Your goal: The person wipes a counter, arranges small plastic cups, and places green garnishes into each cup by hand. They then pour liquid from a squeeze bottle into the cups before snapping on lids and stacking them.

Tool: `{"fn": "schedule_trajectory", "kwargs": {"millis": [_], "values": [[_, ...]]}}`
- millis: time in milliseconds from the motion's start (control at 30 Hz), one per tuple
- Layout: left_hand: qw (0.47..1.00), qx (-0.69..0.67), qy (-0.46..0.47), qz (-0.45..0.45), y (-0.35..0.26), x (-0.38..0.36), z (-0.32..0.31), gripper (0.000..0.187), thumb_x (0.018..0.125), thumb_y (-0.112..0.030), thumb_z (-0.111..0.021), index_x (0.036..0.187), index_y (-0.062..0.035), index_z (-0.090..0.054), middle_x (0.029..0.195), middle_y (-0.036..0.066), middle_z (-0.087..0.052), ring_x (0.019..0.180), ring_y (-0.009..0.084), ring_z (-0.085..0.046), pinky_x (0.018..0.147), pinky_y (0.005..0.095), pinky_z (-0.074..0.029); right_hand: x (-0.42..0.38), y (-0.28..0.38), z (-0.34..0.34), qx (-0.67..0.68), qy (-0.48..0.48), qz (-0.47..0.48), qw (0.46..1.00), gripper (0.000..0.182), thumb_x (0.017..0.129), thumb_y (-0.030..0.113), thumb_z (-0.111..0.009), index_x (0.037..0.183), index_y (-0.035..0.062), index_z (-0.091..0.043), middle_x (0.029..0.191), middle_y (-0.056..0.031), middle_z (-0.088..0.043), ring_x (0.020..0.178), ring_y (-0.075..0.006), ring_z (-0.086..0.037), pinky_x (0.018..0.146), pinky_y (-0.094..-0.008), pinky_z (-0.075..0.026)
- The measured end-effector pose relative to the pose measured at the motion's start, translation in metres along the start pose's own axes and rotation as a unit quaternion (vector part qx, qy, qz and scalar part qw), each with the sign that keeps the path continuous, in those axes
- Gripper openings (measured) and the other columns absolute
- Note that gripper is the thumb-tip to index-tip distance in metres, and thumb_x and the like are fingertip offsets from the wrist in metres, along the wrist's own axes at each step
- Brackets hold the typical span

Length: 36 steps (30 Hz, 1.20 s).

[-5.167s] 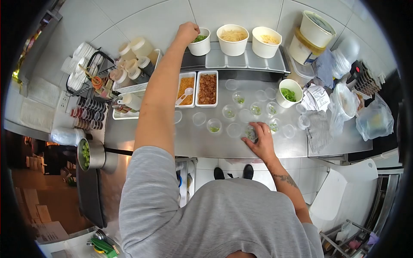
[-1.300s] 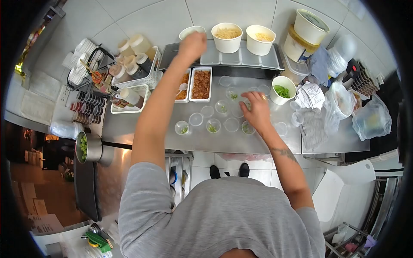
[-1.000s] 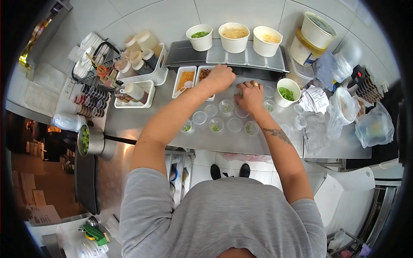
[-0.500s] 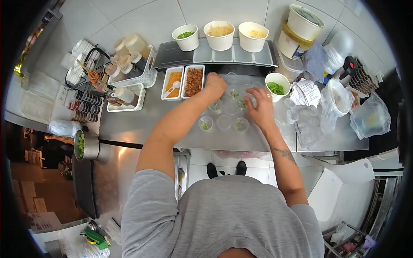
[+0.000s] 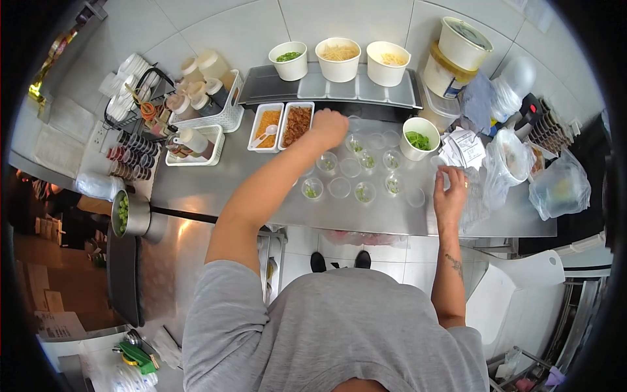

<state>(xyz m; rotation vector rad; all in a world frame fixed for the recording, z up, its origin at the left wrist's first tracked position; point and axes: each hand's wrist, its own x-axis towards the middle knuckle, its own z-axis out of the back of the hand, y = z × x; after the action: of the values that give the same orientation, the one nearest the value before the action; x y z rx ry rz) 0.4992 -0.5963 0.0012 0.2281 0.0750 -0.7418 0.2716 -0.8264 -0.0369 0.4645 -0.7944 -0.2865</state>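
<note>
My left hand (image 5: 329, 128) is closed over the steel counter, just right of the tray of brown shredded food (image 5: 297, 124); whatever it may grip is hidden. At the right, my right hand (image 5: 449, 189) has its fingertips together at a small clear cup (image 5: 437, 161), beside the grey cloth (image 5: 473, 196). Between my hands stand several small clear cups, some holding green bits, such as one cup (image 5: 364, 191). A white tub of green leaves (image 5: 419, 138) stands behind them. Left of the brown food is a tray of orange shreds (image 5: 266, 127) with a white spoon.
Three white tubs, one with noodle-like food (image 5: 338, 59), stand on the back shelf (image 5: 261, 91). A white basket of bottles (image 5: 228, 117) is at the left. Plastic bags (image 5: 560, 193) and papers (image 5: 464, 145) lie right. A metal pot (image 5: 136, 219) sits at the counter's left edge.
My right hand has moved right, from above the small cups to beside the cloth, uncovering cups with green bits. My left hand stays near the brown food, slightly shifted.
</note>
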Motion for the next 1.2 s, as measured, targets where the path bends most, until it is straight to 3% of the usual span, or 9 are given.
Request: {"fn": "schedule_trajectory", "kwargs": {"millis": [100, 233, 367, 533, 633, 733, 833, 933, 1200], "values": [[0.991, -0.075, -0.091, 0.061, 0.032, -0.014, 0.060, 0.021, 0.079, -0.006, -0.059, 0.096, -0.0033, -0.071, 0.096, 0.019, -0.069, 0.091, 0.0344, -0.067, 0.078, 0.0454, -0.055, 0.026, 0.027, -0.019, 0.027, -0.005, 0.078, 0.997, 0.013, 0.078, 0.005, -0.067, 0.091, 0.0067, -0.068, 0.093, -0.0118, -0.064, 0.090, -0.0329, -0.057, 0.080, -0.0420, -0.045], [0.944, -0.101, -0.274, 0.155, 0.107, -0.008, 0.098, 0.020, 0.080, -0.012, -0.055, 0.093, -0.0028, -0.068, 0.098, 0.019, -0.068, 0.095, 0.0356, -0.065, 0.080, 0.0462, -0.053, 0.079, 0.061, -0.071, 0.042, 0.002, 0.151, 0.988, 0.010, 0.078, 0.009, -0.068, 0.088, 0.0079, -0.068, 0.088, -0.0098, -0.065, 0.087, -0.0302, -0.060, 0.079, -0.0415, -0.045], [0.921, -0.121, -0.304, 0.212, 0.167, 0.019, 0.099, 0.021, 0.080, -0.011, -0.056, 0.095, -0.0016, -0.067, 0.098, 0.019, -0.068, 0.094, 0.0354, -0.065, 0.079, 0.0464, -0.053, 0.126, 0.057, -0.143, 0.004, 0.005, 0.141, 0.990, 0.010, 0.079, 0.012, -0.067, 0.088, 0.0088, -0.069, 0.085, -0.0100, -0.065, 0.082, -0.0293, -0.062, 0.075, -0.0417, -0.049], [0.921, -0.080, -0.295, 0.240, 0.190, 0.050, 0.082, 0.016, 0.081, -0.010, -0.055, 0.091, -0.0049, -0.066, 0.096, 0.019, -0.065, 0.092, 0.0354, -0.063, 0.078, 0.0474, -0.051, 0.146, 0.064, -0.180, -0.080, -0.005, 0.127, 0.989, 0.009, 0.080, 0.017, -0.066, 0.082, 0.0082, -0.068, 0.081, -0.0088, -0.063, 0.078, -0.0286, -0.064, 0.071, -0.0418, -0.052], [0.898, -0.044, -0.400, 0.178, 0.187, 0.049, 0.069, 0.014, 0.081, -0.008, -0.056, 0.090, -0.0070, -0.067, 0.095, 0.017, -0.062, 0.091, 0.0353, -0.061, 0.078, 0.0470, -0.051, 0.148, 0.067, -0.190, -0.096, -0.011, 0.133, 0.986, 0.009, 0.081, 0.018, -0.065, 0.079, 0.0087, -0.066, 0.081, -0.0084, -0.062, 0.077, -0.0277, -0.064, 0.070, -0.0414, -0.051], [0.891, -0.064, -0.423, 0.152, 0.178, 0.042, 0.067, 0.013, 0.083, -0.008, -0.056, 0.089, -0.0086, -0.067, 0.090, 0.017, -0.059, 0.088, 0.0355, -0.060, 0.077, 0.0455, -0.051, 0.147, 0.068, -0.197, -0.103, -0.021, 0.128, 0.986, 0.009, 0.081, 0.017, -0.064, 0.078, 0.0090, -0.066, 0.081, -0.0078, -0.062, 0.077, -0.0270, -0.064, 0.069, -0.0414, -0.051], [0.905, -0.149, -0.386, 0.102, 0.149, 0.027, 0.054, 0.010, 0.082, -0.009, -0.058, 0.087, -0.0080, -0.067, 0.088, 0.017, -0.059, 0.086, 0.0351, -0.061, 0.074, 0.0444, -0.051, 0.146, 0.068, -0.199, -0.098, -0.025, 0.116, 0.988, 0.007, 0.082, 0.016, -0.063, 0.080, 0.0089, -0.065, 0.082, -0.0075, -0.061, 0.078, -0.0272, -0.064, 0.068, -0.0417, -0.051], [0.931, -0.283, -0.229, 0.023, 0.126, 0.026, 0.021, 0.009, 0.083, -0.011, -0.058, 0.085, -0.0047, -0.064, 0.089, 0.020, -0.061, 0.087, 0.0390, -0.062, 0.076, 0.0486, -0.050, 0.145, 0.069, -0.200, -0.109, -0.015, 0.113, 0.988, 0.006, 0.082, 0.014, -0.062, 0.083, 0.0077, -0.062, 0.083, -0.0086, -0.060, 0.080, -0.0283, -0.063, 0.068, -0.0422, -0.051], [0.945, -0.180, -0.273, -0.025, 0.099, 0.034, -0.014, 0.009, 0.078, -0.006, -0.061, 0.085, -0.0012, -0.064, 0.092, 0.018, -0.063, 0.091, 0.0372, -0.062, 0.079, 0.0474, -0.051, 0.132, 0.094, -0.185, -0.057, 0.011, 0.097, 0.994, 0.006, 0.086, 0.010, -0.059, 0.088, 0.0055, -0.056, 0.087, -0.0119, -0.058, 0.081, -0.0315, -0.060, 0.068, -0.0445, -0.049]]}}
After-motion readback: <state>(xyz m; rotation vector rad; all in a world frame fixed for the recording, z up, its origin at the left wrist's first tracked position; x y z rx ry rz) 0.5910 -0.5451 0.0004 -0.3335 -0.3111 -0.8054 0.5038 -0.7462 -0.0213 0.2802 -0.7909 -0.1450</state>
